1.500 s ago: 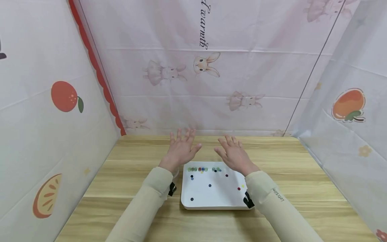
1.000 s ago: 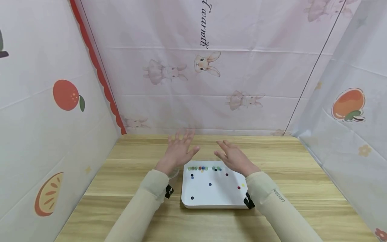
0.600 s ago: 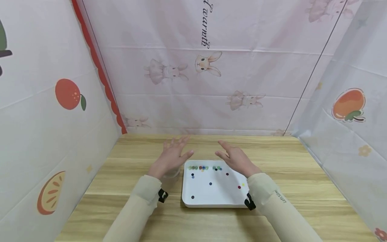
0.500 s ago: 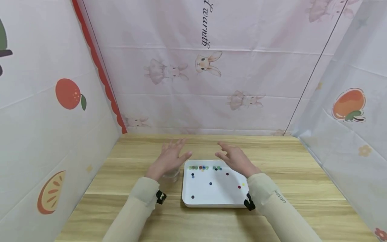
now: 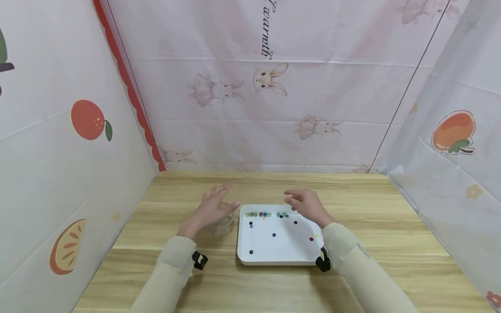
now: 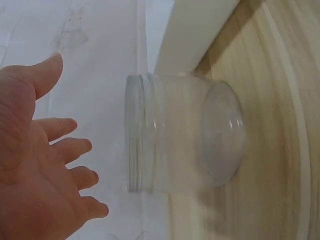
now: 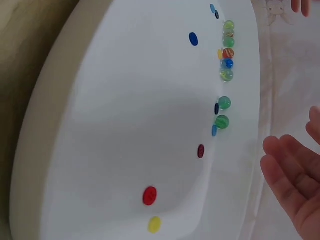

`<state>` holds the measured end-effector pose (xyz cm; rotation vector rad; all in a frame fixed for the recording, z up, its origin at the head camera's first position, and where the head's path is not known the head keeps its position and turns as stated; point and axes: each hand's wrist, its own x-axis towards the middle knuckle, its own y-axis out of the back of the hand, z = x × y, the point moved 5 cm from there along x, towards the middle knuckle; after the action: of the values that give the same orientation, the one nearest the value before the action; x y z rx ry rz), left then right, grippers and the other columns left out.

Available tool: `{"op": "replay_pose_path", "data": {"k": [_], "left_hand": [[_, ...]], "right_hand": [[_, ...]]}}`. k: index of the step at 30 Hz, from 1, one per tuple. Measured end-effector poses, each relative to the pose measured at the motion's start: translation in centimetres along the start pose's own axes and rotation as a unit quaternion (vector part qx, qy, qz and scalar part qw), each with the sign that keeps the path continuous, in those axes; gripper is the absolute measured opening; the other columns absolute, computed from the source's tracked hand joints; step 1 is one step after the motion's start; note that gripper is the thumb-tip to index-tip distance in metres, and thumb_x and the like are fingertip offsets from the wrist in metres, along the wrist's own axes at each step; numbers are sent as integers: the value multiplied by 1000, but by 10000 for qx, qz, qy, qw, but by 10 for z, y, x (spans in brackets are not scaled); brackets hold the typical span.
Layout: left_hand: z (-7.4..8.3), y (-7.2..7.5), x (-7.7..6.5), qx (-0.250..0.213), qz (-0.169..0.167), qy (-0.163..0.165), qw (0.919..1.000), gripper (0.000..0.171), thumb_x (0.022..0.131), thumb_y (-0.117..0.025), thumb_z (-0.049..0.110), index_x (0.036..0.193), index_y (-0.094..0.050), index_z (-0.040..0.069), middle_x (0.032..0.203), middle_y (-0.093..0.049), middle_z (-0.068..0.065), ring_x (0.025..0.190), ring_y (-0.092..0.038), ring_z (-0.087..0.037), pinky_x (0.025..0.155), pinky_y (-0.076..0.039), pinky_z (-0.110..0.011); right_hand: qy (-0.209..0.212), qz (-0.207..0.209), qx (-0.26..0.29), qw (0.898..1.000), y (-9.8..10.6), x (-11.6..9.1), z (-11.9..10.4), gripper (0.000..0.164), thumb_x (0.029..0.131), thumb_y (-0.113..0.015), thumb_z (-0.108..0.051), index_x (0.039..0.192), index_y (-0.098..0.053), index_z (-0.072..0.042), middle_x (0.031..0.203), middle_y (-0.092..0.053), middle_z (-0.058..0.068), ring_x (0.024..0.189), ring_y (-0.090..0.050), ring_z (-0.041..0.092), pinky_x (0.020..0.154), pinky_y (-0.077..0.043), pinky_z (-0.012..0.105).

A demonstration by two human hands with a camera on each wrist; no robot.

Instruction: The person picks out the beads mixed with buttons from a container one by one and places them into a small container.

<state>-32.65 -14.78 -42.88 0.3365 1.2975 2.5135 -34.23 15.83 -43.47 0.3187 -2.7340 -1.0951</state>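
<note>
My left hand (image 5: 209, 211) hovers by a clear, lidless-looking jar (image 6: 182, 135) with its fingers spread and holding nothing. In the left wrist view a gap shows between the hand and the jar, which stands upright on the table left of a white tray (image 5: 279, 262). My right hand (image 5: 310, 205) hangs over the tray's far right part, fingers loosely bent around nothing. Several glass marbles (image 7: 222, 121) line the tray's far side. Scattered about the tray lie small buttons, among them a red button (image 7: 150, 195), a yellow button (image 7: 154, 224) and a blue button (image 7: 193, 39).
Under the tray is a wood-grain table (image 5: 391, 243). Printed cloth walls enclose it at the back (image 5: 242, 143), left and right. Black wrist cameras, such as the left wrist camera (image 5: 200, 260), sit at both sleeve cuffs.
My left hand has moved left and nearer, from beyond the tray's far left corner to beside the jar. The right hand has dropped slightly, its fingers bending more. The tray's contents look unchanged.
</note>
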Motion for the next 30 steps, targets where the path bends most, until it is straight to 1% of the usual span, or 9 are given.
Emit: {"op": "replay_pose_path", "data": {"k": [4, 9, 12, 16, 18, 21, 23, 26, 30], "left_hand": [[-7, 1, -2, -93, 11, 39, 9999, 87, 105, -55, 58, 170, -18, 13, 176, -15, -16, 160, -4, -52, 123, 5, -75], [-14, 2, -7, -296, -25, 102, 9995, 90, 104, -60, 55, 170, -16, 15, 176, -15, -15, 161, -3, -50, 123, 4, -74], [-20, 1, -11, -376, -52, 227, 9990, 93, 101, -62, 59, 171, -15, 18, 177, -14, -13, 161, -5, -50, 125, -5, -73], [-28, -2, -18, -432, -88, 337, 9985, 97, 99, -65, 61, 171, -13, 20, 177, -14, -12, 160, -17, -50, 124, -20, -71], [-30, -4, -20, -455, -86, 320, 9984, 98, 99, -66, 59, 171, -13, 19, 177, -15, -15, 158, -23, -50, 124, -24, -70], [-32, -6, -21, -566, -59, 353, 9978, 99, 98, -69, 57, 171, -14, 18, 176, -17, -16, 157, -28, -49, 125, -27, -66], [-34, -7, -23, -613, -2, 347, 9975, 101, 97, -70, 57, 171, -15, 17, 175, -21, -19, 155, -31, -50, 123, -29, -67], [-36, -7, -25, -748, 79, 430, 9962, 103, 94, -74, 56, 171, -16, 20, 172, -28, -21, 151, -38, -52, 121, -32, -69], [-41, -9, -29, -850, 105, 494, 9951, 105, 92, -78, 54, 171, -16, 24, 166, -38, -26, 144, -48, -53, 117, -37, -70]], "right_hand": [[-439, -231, 643, 9967, -4, 2, 11, 37, 108, -63, -21, 139, -67, -3, 118, -76, 24, 92, -77, 35, 78, -65, 43], [-950, -360, 1244, 9870, -8, 2, 22, 40, 108, -61, -24, 141, -66, -2, 118, -75, 26, 96, -77, 35, 83, -65, 46], [-1155, -327, 1460, 9820, -10, 1, 26, 40, 108, -63, -25, 141, -66, -4, 119, -75, 25, 96, -77, 36, 84, -65, 46], [-1270, -354, 1612, 9781, -14, 1, 32, 41, 108, -63, -24, 142, -65, -4, 120, -74, 25, 96, -77, 36, 83, -65, 47], [-1305, -356, 1657, 9769, -16, 1, 35, 41, 107, -63, -23, 143, -65, -3, 120, -74, 25, 95, -77, 36, 83, -65, 46], [-1328, -358, 1669, 9763, -20, 0, 38, 40, 107, -65, -23, 142, -65, -3, 119, -74, 25, 92, -77, 33, 81, -65, 44], [-1397, -342, 1668, 9754, -23, -1, 40, 39, 106, -66, -23, 140, -67, -4, 117, -75, 24, 88, -77, 29, 79, -65, 42], [-1486, -362, 1597, 9753, -26, -1, 43, 37, 105, -67, -23, 138, -70, -6, 112, -76, 20, 82, -75, 24, 73, -63, 36], [-1603, -375, 1369, 9768, -28, -2, 47, 33, 104, -68, -24, 133, -74, -10, 103, -79, 14, 75, -72, 20, 66, -56, 31]]}}
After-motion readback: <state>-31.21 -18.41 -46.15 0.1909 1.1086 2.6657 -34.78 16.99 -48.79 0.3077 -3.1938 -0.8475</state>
